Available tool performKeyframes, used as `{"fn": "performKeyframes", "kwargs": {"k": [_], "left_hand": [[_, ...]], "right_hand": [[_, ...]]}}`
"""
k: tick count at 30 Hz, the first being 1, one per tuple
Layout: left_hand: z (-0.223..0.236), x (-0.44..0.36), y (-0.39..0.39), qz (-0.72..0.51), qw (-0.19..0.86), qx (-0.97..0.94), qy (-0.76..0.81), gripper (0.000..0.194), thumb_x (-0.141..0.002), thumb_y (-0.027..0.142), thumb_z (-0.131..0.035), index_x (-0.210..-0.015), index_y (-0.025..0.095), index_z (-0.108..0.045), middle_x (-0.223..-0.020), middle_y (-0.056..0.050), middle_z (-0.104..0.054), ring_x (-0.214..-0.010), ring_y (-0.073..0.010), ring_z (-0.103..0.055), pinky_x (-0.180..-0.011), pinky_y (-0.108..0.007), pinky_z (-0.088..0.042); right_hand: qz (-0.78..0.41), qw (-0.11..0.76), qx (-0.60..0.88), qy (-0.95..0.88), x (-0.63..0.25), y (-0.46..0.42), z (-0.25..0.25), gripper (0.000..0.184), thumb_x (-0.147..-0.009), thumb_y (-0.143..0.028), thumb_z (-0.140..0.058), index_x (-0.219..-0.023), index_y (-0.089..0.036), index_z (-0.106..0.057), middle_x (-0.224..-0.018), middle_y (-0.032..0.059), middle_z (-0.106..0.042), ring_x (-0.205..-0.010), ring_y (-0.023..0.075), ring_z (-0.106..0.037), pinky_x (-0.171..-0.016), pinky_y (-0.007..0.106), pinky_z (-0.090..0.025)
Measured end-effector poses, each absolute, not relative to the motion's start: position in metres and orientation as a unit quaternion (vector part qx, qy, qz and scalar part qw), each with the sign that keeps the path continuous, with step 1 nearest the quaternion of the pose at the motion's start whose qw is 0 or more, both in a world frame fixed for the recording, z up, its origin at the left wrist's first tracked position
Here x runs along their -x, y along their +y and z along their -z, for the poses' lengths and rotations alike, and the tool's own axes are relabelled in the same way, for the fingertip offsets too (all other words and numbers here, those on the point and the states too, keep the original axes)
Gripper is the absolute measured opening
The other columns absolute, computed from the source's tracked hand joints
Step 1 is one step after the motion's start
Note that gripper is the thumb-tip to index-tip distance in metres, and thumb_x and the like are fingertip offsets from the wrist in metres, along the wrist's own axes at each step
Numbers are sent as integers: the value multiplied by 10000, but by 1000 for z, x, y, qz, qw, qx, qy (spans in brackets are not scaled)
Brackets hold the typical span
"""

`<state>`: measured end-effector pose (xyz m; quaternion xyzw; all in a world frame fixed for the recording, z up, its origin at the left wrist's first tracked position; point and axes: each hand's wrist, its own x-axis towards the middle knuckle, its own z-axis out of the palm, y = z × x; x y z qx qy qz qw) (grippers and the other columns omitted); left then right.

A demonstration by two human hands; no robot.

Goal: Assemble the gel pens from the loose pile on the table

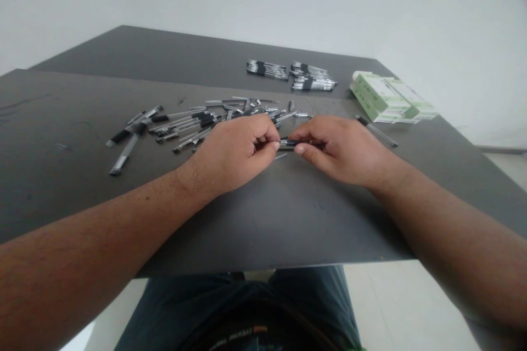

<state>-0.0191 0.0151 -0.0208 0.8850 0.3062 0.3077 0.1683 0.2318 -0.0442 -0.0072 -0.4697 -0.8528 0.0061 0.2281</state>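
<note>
My left hand (236, 151) and my right hand (340, 148) meet over the middle of the dark table (267, 219). Between their fingertips they pinch one black and clear pen (288, 143), held level just above the tabletop. Most of the pen is hidden inside the fingers. Just behind my hands lies a loose scatter of pen parts (197, 120), barrels and black grips, spread toward the left.
Three neat bundles of pens (292, 74) lie at the back of the table. Green and white boxes (389, 98) stand at the back right, with a single pen (376, 130) lying beside them. The table's front edge runs just above my lap.
</note>
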Motion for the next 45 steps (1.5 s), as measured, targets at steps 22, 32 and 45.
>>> {"fn": "performKeyframes", "kwargs": {"k": [22,32,45], "left_hand": [[30,21,21,-326,166,-895,256,81,-942,219,-658,-931,198,-735,-843,4,-757,-755,-168,-678,-720,-310,-468],[34,22,22,-323,170,-896,251,89,-955,222,-642,-939,204,-727,-851,-3,-756,-775,-176,-690,-731,-313,-475],[35,22,22,-324,175,-895,250,88,-955,228,-647,-939,203,-730,-841,-3,-756,-770,-173,-694,-715,-308,-471]], "right_hand": [[-41,238,474,-846,-235,-41,14,132,-945,-272,-741,-1055,-201,-725,-928,47,-773,-811,220,-692,-745,327,-478],[-57,242,469,-848,-234,-42,15,152,-971,-266,-717,-1099,-186,-733,-960,67,-775,-845,230,-701,-782,338,-495],[-60,231,473,-848,-236,-40,18,93,-1015,-294,-696,-1039,-211,-730,-926,59,-773,-851,231,-696,-783,335,-484]]}}
